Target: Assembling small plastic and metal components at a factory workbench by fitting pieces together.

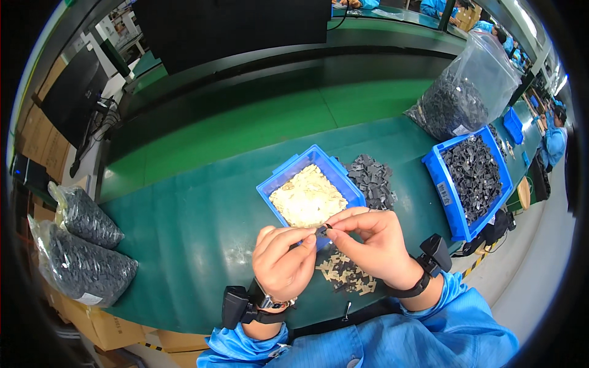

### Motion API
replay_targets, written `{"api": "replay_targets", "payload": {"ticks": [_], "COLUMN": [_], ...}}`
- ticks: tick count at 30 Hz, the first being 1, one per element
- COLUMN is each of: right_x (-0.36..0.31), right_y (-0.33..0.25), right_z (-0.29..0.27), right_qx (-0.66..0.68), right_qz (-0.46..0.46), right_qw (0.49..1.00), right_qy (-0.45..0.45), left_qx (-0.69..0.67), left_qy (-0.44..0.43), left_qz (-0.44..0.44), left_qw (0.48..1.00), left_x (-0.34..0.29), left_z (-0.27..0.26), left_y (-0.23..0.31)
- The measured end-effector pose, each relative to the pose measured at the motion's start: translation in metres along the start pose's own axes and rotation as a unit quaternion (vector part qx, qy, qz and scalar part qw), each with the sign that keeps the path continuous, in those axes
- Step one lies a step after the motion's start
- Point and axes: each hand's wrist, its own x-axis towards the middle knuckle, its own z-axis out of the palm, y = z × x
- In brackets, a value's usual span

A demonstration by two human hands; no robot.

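Over the near side of a blue bin, my two hands meet fingertip to fingertip. My left hand pinches a small dark plastic piece from the left. On the other side, my right hand has thumb and forefinger closed on the same piece. Its exact shape is mostly covered by my fingers. Pale cream-coloured small parts fill the bin. Beneath my right hand lies a loose pile of mixed cream and black parts. Beside the bin rests a heap of dark grey pieces.
A second blue bin of dark pieces stands at the right, with a large clear bag of dark parts behind it. Two filled plastic bags sit at the left edge. A small metal tool lies near my body. People work in the background.
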Motion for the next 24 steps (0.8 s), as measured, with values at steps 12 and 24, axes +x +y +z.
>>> {"api": "replay_targets", "payload": {"ticks": [12, 24], "right_x": [0.011, -0.004], "right_y": [-0.007, 0.009], "right_z": [-0.015, 0.001], "right_qx": [0.200, 0.446], "right_qz": [0.230, 0.125], "right_qw": [0.946, 0.867], "right_qy": [-0.113, -0.185], "left_qx": [-0.089, -0.270], "left_qy": [0.018, 0.035], "left_qz": [0.012, -0.036], "left_qw": [0.996, 0.962], "left_x": [-0.003, -0.012], "left_z": [-0.001, 0.004], "left_y": [-0.006, -0.003]}}
